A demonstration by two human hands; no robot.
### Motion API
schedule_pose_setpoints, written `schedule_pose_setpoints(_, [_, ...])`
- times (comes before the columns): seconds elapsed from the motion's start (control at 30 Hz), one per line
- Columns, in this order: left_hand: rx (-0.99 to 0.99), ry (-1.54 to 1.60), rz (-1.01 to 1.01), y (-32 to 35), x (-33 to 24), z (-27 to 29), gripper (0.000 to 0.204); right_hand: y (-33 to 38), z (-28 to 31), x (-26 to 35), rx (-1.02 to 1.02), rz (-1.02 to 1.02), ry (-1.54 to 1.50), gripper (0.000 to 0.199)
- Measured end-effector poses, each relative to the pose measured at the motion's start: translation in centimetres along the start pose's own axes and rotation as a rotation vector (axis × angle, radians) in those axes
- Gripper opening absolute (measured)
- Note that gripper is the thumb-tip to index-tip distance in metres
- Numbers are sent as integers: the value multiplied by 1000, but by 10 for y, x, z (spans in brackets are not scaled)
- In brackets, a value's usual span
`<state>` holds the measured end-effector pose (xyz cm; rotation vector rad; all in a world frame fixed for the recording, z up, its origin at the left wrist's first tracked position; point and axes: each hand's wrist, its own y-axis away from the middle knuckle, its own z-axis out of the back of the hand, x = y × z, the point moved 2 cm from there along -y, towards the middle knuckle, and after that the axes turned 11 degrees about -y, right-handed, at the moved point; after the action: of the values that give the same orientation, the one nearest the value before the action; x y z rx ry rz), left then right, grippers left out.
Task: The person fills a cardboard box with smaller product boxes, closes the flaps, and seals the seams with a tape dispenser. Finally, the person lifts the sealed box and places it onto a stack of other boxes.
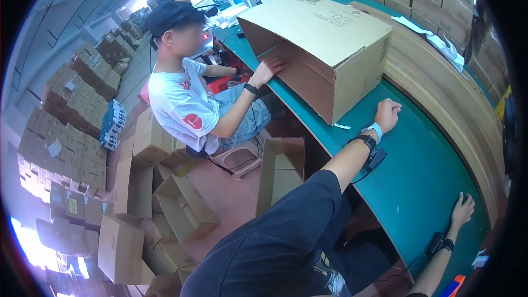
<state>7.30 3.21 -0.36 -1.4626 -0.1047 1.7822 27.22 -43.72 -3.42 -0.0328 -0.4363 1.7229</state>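
My left hand (pixel 388 114) rests on the green tabletop (pixel 410 165) with its fingers curled in, close to the right side of a large cardboard carton (pixel 357 85). Nothing shows in its grip. The carton lies on the table with its open side turned toward the seated co-worker, whose hand (pixel 269 70) is at that opening. Farther right, my right hand (pixel 463 210) is on the table near the wooden back board, fingers bent. A small dark spot shows between its fingers, too small to make out. Both my wrists wear black bands with small devices.
A co-worker (pixel 184 82) in a white shirt and dark cap sits at the table's left. Empty open cartons (pixel 184 209) crowd the floor on the left. A curved wooden board (pixel 434 99) runs along the table's back. Stacked boxes (pixel 423 0) stand behind it.
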Motion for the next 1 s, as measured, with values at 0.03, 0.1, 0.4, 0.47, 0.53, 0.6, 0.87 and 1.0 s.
schedule_pose_setpoints(0.03, [-24, -8, -2, -1, -1, 0, 12, 0, 1, 1, 5, -6, -5, 48])
schedule_pose_setpoints(0.1, [-67, -19, -3, 0, -3, 2, 15, 2, 0, 3, 1, 5, -18, 48])
schedule_pose_setpoints(0.4, [44, -87, 175, 1, -10, 5, 25, 4, 0, 3, -23, 3, -20, 48])
schedule_pose_setpoints(0.47, [47, -36, 126, 2, -9, 4, 24, 2, 2, -1, -28, -2, -18, 48])
schedule_pose_setpoints(0.53, [52, -9, 108, 1, -7, 4, 24, 3, 2, -1, -24, 0, -30, 48])
schedule_pose_setpoints(0.6, [-35, 83, 55, -2, -6, 4, 24, 2, 3, 1, -17, 0, -28, 49])
schedule_pose_setpoints(0.87, [-28, 294, 268, 11, -4, 31, 23, 6, 7, 28, -12, 4, -55, 50])
schedule_pose_setpoints(1.0, [94, 493, 363, 81, -31, 52, 23, 11, 6, 1, 14, -41, -29, 50])
